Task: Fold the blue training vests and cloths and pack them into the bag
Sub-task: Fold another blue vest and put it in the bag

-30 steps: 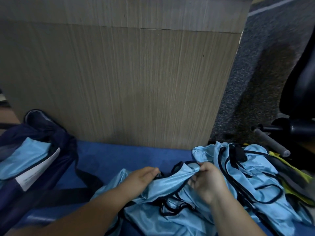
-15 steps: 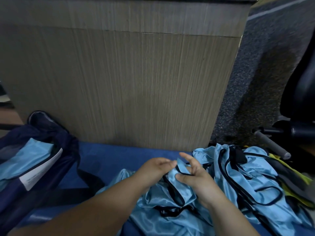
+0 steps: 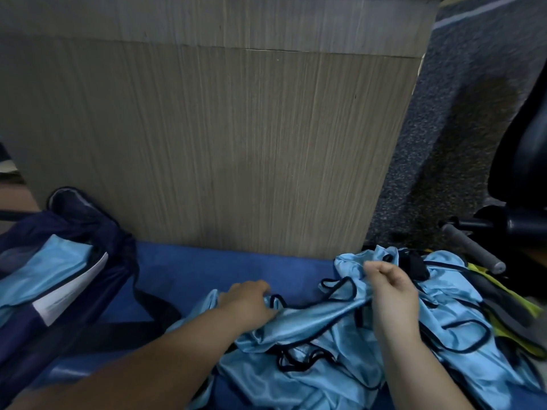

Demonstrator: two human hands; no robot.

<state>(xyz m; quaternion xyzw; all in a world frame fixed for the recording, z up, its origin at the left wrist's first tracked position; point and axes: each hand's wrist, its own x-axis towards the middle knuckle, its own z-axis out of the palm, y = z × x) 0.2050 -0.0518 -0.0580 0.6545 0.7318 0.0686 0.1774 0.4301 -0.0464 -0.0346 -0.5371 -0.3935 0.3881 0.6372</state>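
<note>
Blue vest (image 3: 319, 321) taut between left hand (image 3: 248, 303) and right hand (image 3: 390, 294), fingers curled.

Dim, soft-focus wide-angle view, edges bowed, shadows lower left.

Noted thin, smooth cloth with a satin sheen on the vests (image 3: 325, 318), bound in matt black trim (image 3: 337, 284). Logged dark navy woven cloth, low gloss, on the bag (image 3: 88, 229); inside, a flat white sheet (image 3: 71, 294), paper-like, matt. Recorded matt wood-grain finish on the panel (image 3: 236, 143), short-pile blue mat (image 3: 225, 270), rough speckled grey carpet (image 3: 444, 128), dull grey bar (image 3: 470, 250), material unclear.
</note>
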